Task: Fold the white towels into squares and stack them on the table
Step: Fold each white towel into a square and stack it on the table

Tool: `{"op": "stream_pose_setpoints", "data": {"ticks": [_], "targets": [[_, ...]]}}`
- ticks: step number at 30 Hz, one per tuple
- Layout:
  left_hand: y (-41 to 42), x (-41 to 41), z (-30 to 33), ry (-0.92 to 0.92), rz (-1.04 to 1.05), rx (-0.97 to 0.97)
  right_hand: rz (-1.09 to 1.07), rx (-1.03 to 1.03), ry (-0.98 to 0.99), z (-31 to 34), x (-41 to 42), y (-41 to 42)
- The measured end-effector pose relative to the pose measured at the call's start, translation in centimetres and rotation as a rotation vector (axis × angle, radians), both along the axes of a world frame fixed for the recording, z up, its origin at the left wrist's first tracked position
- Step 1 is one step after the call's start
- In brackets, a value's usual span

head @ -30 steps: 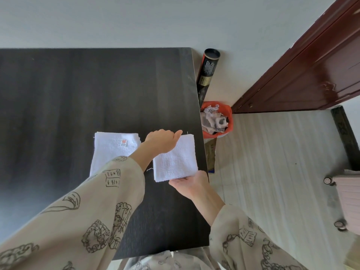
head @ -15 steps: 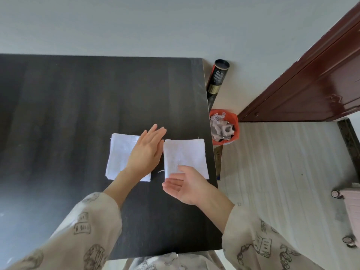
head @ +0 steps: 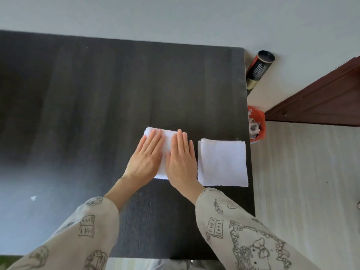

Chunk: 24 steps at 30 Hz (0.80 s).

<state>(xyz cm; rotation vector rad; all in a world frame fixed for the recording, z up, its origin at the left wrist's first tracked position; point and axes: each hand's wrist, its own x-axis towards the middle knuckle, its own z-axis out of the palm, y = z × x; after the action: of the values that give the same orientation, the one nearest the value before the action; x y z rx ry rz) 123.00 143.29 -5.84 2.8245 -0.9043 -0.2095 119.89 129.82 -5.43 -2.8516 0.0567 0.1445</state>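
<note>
Dark surface (head: pixel 97 114) before you, folded white towel (head: pixel 222 162) lying square near its right edge, second towel (head: pixel 167 139) just left, long axis running away from you, your left hand (head: pixel 145 158) and right hand (head: pixel 181 160) flat, fingers straight, pressing it.

Soft, even daylight, fairly bright. Broad pale glare washes the left side of the dark counter (head: pixel 58 172); the far part stays darker. Shadows faint. Folded white towel (head: pixel 223 162) nearly blown out, texture weak. Wide-angle bend at edges, counter edge slants. Slight softness overall; sleeves (head: pixel 243 230) mildly blurred.
</note>
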Motion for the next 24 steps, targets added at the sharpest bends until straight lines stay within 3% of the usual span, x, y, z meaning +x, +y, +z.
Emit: {"op": "stream_pose_setpoints", "data": {"ticks": [16, 18, 21, 24], "targets": [[1.4, -0.7, -2.6, 0.045, -0.013, 0.026, -0.059, 0.061, 0.238, -1.5, -0.6, 0.0], [1.5, -0.9, -1.5, 0.105, 0.018, -0.066, -0.045, 0.167, 0.227, -0.6, -0.8, -0.3], [1.2, -1.5, 0.5, 0.13, 0.112, -0.261, -0.154, 0.537, 0.246, 1.2, -0.9, -0.4], [-0.1, -1.6, 2.5, 0.345, 0.497, -0.615, -0.405, 0.783, 0.391, 2.8, -0.6, -0.1]]}}
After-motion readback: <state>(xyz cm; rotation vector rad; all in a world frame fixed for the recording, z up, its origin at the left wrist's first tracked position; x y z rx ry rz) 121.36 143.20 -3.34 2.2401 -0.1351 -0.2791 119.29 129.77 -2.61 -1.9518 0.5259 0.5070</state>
